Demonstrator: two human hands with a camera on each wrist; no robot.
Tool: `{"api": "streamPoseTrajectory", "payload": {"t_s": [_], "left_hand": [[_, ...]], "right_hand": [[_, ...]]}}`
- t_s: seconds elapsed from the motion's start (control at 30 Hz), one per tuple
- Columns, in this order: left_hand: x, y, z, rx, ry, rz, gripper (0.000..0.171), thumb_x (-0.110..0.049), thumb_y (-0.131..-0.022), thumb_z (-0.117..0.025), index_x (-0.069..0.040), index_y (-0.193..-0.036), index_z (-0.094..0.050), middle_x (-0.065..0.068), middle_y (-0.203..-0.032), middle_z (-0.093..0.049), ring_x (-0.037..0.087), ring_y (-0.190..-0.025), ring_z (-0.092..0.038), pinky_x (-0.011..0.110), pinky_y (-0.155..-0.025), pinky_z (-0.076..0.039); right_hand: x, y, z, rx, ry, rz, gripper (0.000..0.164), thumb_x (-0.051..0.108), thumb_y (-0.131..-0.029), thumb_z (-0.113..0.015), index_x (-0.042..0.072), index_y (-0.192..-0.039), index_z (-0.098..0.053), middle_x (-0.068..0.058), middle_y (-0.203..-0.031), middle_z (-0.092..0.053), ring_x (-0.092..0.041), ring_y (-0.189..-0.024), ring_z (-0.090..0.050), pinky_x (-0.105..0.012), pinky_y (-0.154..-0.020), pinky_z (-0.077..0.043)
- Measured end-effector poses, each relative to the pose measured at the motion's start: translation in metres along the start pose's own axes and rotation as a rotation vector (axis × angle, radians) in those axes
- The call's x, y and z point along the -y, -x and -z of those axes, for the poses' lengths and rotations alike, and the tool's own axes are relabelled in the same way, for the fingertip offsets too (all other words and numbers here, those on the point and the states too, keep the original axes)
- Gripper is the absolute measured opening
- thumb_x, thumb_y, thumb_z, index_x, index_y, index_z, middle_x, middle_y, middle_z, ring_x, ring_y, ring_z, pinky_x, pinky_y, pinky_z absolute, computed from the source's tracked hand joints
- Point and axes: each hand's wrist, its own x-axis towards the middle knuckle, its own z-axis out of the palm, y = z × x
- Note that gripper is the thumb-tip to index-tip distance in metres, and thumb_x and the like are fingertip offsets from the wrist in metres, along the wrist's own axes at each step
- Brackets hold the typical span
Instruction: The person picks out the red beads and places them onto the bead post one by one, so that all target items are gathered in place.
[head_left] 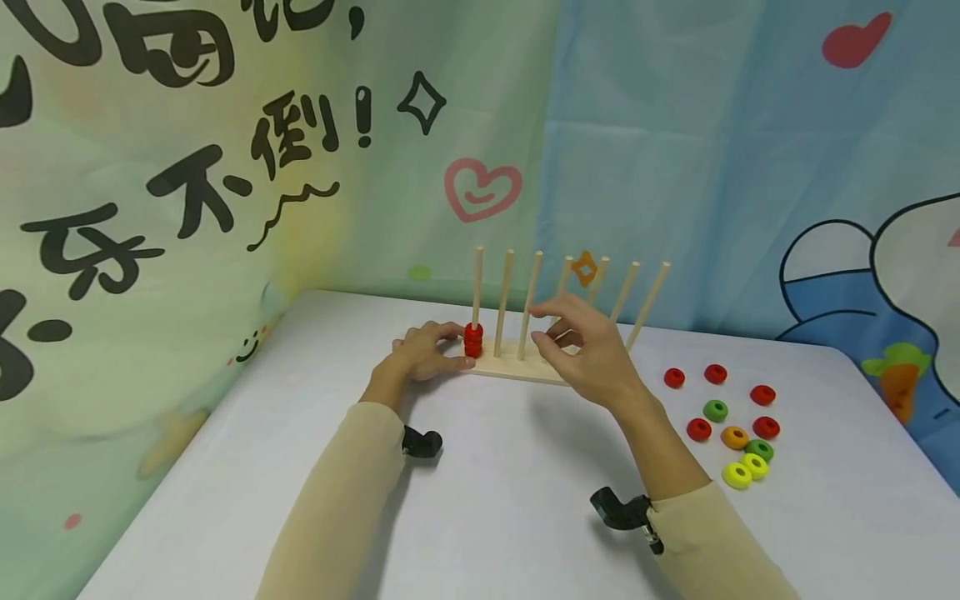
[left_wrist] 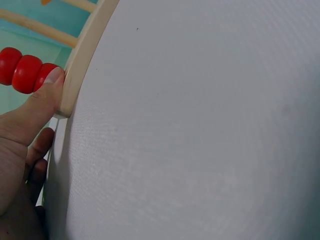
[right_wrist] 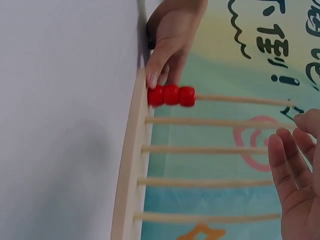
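A pale wooden peg stand (head_left: 517,367) with several upright pegs rests on the table. Three red beads (right_wrist: 171,95) are stacked on its leftmost peg, down at the base. My left hand (head_left: 423,352) grips that end of the stand. In the left wrist view its thumb (left_wrist: 54,77) presses against the lowest red bead and the base, while the other fingers reach round behind. My right hand (head_left: 588,350) hovers in front of the middle pegs, fingers loosely bent. No bead shows between those fingertips in the right wrist view.
Loose beads lie on the white table (head_left: 487,500) to the right of the stand: several red ones (head_left: 763,395), two green (head_left: 716,410), one orange (head_left: 735,437) and two yellow (head_left: 737,476). A printed cloth backdrop (head_left: 637,167) hangs behind the table's far edge.
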Motion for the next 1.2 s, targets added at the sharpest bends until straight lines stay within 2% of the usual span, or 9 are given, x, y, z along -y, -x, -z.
{"api": "streamPoseTrajectory", "payload": {"t_s": [0.17, 0.37, 0.63, 0.73, 0.93, 1.07, 1.2], "left_hand": [[0.001, 0.0, 0.001, -0.007, -0.012, -0.007, 0.067, -0.062, -0.081, -0.07, -0.039, -0.14, -0.05, 0.0, -0.143, -0.047, 0.032, -0.126, -0.039, 0.054, -0.098, -0.028], [0.004, 0.0, 0.0, -0.002, -0.011, -0.011, 0.068, -0.063, -0.081, -0.069, -0.038, -0.141, -0.05, 0.0, -0.144, -0.047, 0.032, -0.128, -0.038, 0.055, -0.099, -0.027], [0.005, 0.001, 0.004, -0.003, -0.003, -0.006, 0.067, -0.062, -0.081, -0.07, -0.037, -0.14, -0.051, 0.001, -0.143, -0.047, 0.033, -0.128, -0.037, 0.056, -0.099, -0.027], [0.005, 0.001, 0.005, 0.001, 0.004, -0.006, 0.068, -0.062, -0.081, -0.07, -0.037, -0.14, -0.051, 0.002, -0.144, -0.046, 0.033, -0.129, -0.037, 0.056, -0.099, -0.027], [0.005, 0.001, 0.003, 0.008, 0.005, -0.01, 0.068, -0.062, -0.081, -0.07, -0.036, -0.141, -0.05, 0.002, -0.144, -0.046, 0.033, -0.129, -0.036, 0.057, -0.1, -0.026], [0.005, 0.0, 0.0, 0.006, -0.001, -0.028, 0.069, -0.063, -0.081, -0.069, -0.036, -0.142, -0.049, 0.001, -0.143, -0.047, 0.033, -0.129, -0.037, 0.056, -0.098, -0.027], [0.004, 0.0, -0.002, 0.015, 0.003, -0.045, 0.069, -0.064, -0.081, -0.069, -0.037, -0.142, -0.049, 0.001, -0.143, -0.047, 0.033, -0.13, -0.036, 0.056, -0.098, -0.027]], "right_hand": [[-0.009, 0.01, 0.012, -0.025, 0.004, -0.004, 0.032, -0.017, -0.082, -0.067, -0.004, -0.111, -0.066, -0.015, -0.102, -0.065, -0.026, -0.071, -0.067, -0.028, -0.065, -0.056], [-0.019, 0.023, 0.027, -0.032, 0.016, -0.039, 0.031, -0.017, -0.082, -0.067, -0.005, -0.111, -0.066, -0.017, -0.101, -0.065, -0.028, -0.07, -0.068, -0.027, -0.067, -0.056], [-0.026, 0.033, 0.046, -0.035, 0.093, -0.02, 0.032, -0.018, -0.08, -0.068, -0.005, -0.11, -0.066, -0.019, -0.098, -0.066, -0.028, -0.071, -0.068, -0.023, -0.068, -0.055], [-0.036, 0.039, 0.053, -0.036, 0.118, -0.026, 0.033, -0.016, -0.081, -0.069, -0.002, -0.111, -0.066, -0.017, -0.099, -0.066, -0.025, -0.071, -0.068, -0.021, -0.069, -0.054], [-0.062, 0.06, 0.063, -0.017, 0.168, -0.098, 0.034, -0.007, -0.085, -0.071, 0.008, -0.115, -0.067, -0.008, -0.102, -0.066, -0.015, -0.076, -0.067, -0.018, -0.071, -0.052], [-0.066, 0.074, 0.07, 0.0, 0.211, -0.173, 0.033, 0.0, -0.087, -0.071, 0.013, -0.117, -0.067, -0.004, -0.105, -0.067, -0.011, -0.078, -0.066, -0.017, -0.071, -0.052], [-0.067, 0.087, 0.079, 0.003, 0.266, -0.198, 0.035, -0.001, -0.086, -0.072, 0.013, -0.118, -0.067, -0.002, -0.106, -0.067, -0.011, -0.076, -0.064, -0.016, -0.069, -0.051]]}}
